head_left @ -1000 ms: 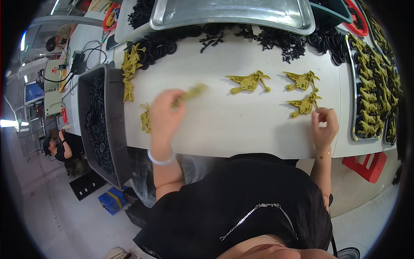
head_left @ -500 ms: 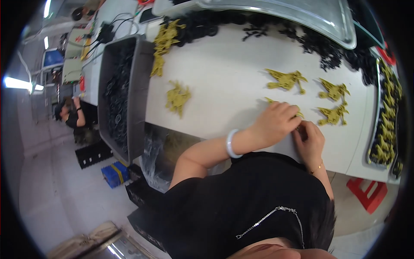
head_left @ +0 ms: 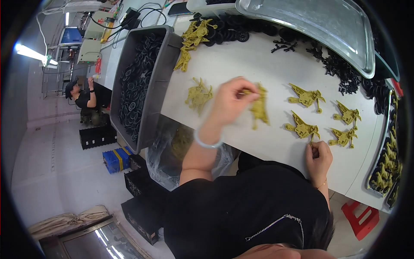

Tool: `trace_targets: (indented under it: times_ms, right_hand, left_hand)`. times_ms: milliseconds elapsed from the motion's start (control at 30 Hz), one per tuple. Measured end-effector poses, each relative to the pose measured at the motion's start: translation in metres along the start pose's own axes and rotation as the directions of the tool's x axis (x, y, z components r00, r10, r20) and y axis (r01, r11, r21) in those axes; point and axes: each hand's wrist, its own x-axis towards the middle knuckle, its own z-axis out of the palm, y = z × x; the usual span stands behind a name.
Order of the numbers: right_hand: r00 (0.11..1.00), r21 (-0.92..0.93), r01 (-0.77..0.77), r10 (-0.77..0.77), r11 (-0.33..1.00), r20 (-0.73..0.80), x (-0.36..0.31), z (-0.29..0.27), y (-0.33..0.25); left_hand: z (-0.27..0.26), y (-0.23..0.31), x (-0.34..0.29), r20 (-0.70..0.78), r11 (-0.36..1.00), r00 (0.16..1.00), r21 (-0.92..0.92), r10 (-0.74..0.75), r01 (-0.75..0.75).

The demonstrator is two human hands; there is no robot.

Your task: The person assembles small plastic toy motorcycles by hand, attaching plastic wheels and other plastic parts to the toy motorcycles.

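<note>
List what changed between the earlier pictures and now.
The left hand carried one yellow piece right and let it go beside the right hand; it has since swung back left and holds a blurred yellow piece. The three other laid-out pieces and the grey bin stayed put; the camera view has turned.

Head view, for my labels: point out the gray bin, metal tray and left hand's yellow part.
Gray bin (head_left: 162, 82), head view: side wall.
Metal tray (head_left: 312, 26), head view: bare surface.
Yellow part (head_left: 259, 110), head view: blurred middle.
</note>
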Motion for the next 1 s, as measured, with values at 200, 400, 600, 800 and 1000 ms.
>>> trace_targets:
  times_ms: [200, 400, 600, 800, 1000]
  right_hand:
    - [0.998, 0.129, -0.055, 0.056, 0.990, 0.001, -0.001, -0.004, 0.004]
    - [0.989, 0.138, -0.141, 0.146, 0.980, -0.022, -0.005, -0.011, 0.011]
    - [0.978, 0.055, -0.169, 0.174, 0.984, -0.111, -0.007, -0.010, 0.018]
    - [0.980, 0.010, -0.087, 0.087, 0.996, -0.179, 0.006, -0.007, 0.007]
    - [0.977, -0.031, 0.161, -0.164, 0.986, -0.140, 0.003, -0.014, 0.007]
  left_hand:
    - [-0.098, -0.067, -0.036, -0.018, 0.924, 0.924, -0.032, -0.383, 0.382]
    - [-0.125, -0.084, -0.009, -0.417, 0.584, 0.907, 0.752, 0.065, 0.304]
    - [-0.154, -0.144, 0.019, -0.468, 0.459, 0.884, 0.784, -0.006, 0.418]
    - [-0.155, -0.064, -0.010, -0.534, 0.280, 0.840, 0.795, -0.096, 0.538]
    - [-0.019, 0.017, -0.014, 0.260, 0.908, 0.964, 0.390, 0.054, -0.156]
